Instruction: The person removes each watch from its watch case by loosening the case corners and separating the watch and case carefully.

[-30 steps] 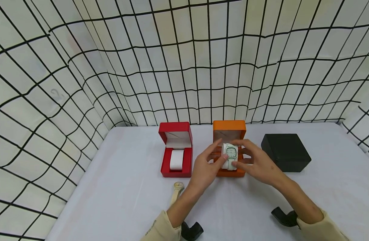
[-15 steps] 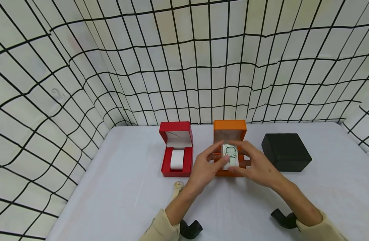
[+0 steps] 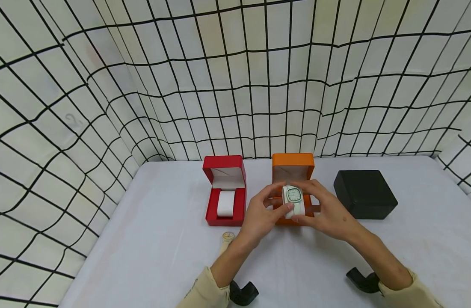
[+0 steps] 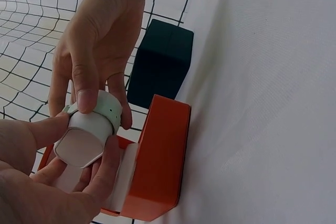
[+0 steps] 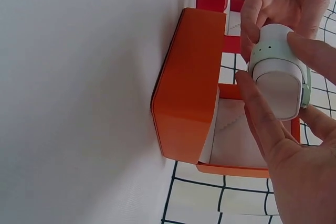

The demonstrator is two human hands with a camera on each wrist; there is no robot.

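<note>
White-and-green watch (image 3: 294, 195) is strapped around a white cushion (image 4: 79, 148), and both are above the open base of the orange box (image 3: 293, 159), nearer the person than its raised lid. Left hand (image 3: 260, 211) and right hand (image 3: 327, 209) grasp watch and cushion together from opposite sides, thumbs and fingertips pressed against them; whether the cushion touches the orange box cannot be told.

Just left of the orange box, the red box (image 3: 239, 207) also stands open on the surface (image 3: 162, 205), its base holding a white pillow (image 3: 225, 204). To the orange box's right sits a black box (image 3: 364, 194), its contents out of sight. A gold-faced watch (image 3: 228, 236) lies in front and to the left of the orange box, its strap partly covered by the left forearm.

Only the head view shows the dial of the held watch, with its green rim. Both wrist views reveal the cushion's flat end and small holes in the strap instead. The right wrist view also brings out a faint mark on the orange box's pale lining, largely covered by the hands from the head.
</note>
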